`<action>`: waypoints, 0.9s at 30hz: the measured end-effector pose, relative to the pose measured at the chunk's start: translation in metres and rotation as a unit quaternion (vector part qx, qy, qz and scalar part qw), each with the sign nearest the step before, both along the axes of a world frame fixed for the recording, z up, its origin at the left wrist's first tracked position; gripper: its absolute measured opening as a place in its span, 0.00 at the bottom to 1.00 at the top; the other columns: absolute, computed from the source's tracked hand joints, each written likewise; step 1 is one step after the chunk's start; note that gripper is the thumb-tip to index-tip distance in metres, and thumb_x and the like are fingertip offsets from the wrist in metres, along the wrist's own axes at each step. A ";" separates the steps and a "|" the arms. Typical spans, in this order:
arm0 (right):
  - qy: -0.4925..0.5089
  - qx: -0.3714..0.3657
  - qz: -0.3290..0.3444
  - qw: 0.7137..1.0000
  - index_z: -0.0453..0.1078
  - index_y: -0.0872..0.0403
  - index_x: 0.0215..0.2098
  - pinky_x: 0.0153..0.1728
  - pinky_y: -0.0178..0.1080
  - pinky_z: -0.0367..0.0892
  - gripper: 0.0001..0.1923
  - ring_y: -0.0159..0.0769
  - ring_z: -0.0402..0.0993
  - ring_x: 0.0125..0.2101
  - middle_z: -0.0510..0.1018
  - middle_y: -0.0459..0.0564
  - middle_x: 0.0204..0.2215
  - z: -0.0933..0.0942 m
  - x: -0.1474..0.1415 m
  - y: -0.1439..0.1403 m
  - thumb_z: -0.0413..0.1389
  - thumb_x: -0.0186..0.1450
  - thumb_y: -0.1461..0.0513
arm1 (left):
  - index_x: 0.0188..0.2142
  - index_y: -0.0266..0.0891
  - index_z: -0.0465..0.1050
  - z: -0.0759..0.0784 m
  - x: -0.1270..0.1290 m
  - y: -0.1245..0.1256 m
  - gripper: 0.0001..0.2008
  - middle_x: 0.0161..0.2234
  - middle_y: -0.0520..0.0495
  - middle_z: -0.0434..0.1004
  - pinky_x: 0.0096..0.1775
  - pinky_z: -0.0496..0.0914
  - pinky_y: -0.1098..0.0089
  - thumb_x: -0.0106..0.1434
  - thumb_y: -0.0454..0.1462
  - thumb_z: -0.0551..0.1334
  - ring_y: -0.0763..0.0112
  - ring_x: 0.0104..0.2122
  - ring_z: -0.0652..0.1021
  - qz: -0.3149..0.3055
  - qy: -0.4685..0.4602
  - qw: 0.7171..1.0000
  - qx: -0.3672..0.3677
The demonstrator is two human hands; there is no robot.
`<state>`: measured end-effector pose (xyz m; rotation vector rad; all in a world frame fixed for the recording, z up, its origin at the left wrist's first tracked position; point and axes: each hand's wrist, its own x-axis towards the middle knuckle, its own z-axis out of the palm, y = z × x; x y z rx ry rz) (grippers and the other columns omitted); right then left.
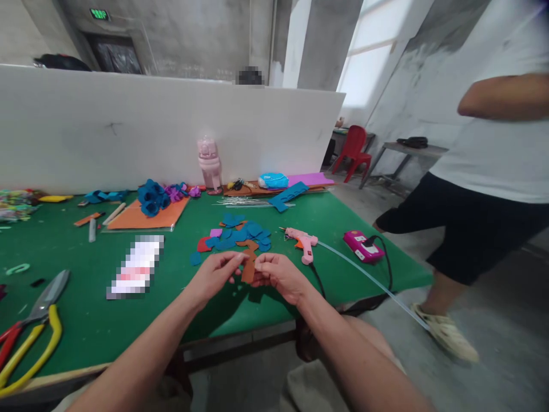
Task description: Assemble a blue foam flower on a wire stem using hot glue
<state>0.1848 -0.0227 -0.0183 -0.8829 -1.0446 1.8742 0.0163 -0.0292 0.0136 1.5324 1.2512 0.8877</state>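
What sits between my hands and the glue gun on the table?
Nothing visible. The right hand and left hand hold a brown foam piece; the glue gun lies just beyond the right hand, bare green table between.

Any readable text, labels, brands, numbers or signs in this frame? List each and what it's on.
None can be read.
Green sign above the far doorway: lit, characters too small.
Pink device on the green table: pale label, too small.
White card on the table: blurred out.
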 end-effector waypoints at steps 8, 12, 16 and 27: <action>-0.145 0.085 0.029 0.985 0.65 0.57 0.27 0.27 0.34 0.65 0.11 0.29 0.71 0.22 0.74 0.46 0.22 0.007 0.002 0.002 0.56 0.51 0.57 | 0.24 0.36 0.71 -0.004 0.000 -0.007 0.11 0.21 0.51 0.69 0.24 0.59 0.75 0.49 0.42 0.62 0.78 0.21 0.65 -0.006 -0.063 0.997 -0.054; -0.471 0.268 -0.175 0.822 0.65 0.54 0.26 0.28 0.34 0.61 0.11 0.32 0.70 0.25 0.74 0.47 0.23 0.019 0.041 0.018 0.53 0.55 0.53 | 0.24 0.37 0.72 -0.009 -0.005 -0.003 0.10 0.21 0.50 0.71 0.23 0.59 0.75 0.48 0.42 0.62 0.76 0.21 0.67 0.048 -0.007 0.998 -0.029; -0.695 0.204 -0.223 0.653 0.66 0.53 0.26 0.29 0.36 0.60 0.16 0.38 0.71 0.30 0.76 0.52 0.27 0.022 0.084 0.026 0.46 0.60 0.51 | 0.22 0.38 0.71 -0.013 -0.005 -0.004 0.07 0.20 0.51 0.72 0.22 0.61 0.75 0.47 0.40 0.62 0.74 0.20 0.69 0.052 0.033 0.998 0.005; -0.762 0.109 -0.148 0.621 0.70 0.56 0.34 0.27 0.37 0.63 0.16 0.46 0.73 0.35 0.77 0.58 0.34 0.003 0.087 0.036 0.53 0.52 0.55 | 0.24 0.36 0.72 -0.022 0.001 -0.009 0.10 0.18 0.54 0.68 0.19 0.59 0.76 0.48 0.41 0.62 0.80 0.16 0.64 0.024 -0.039 0.997 -0.061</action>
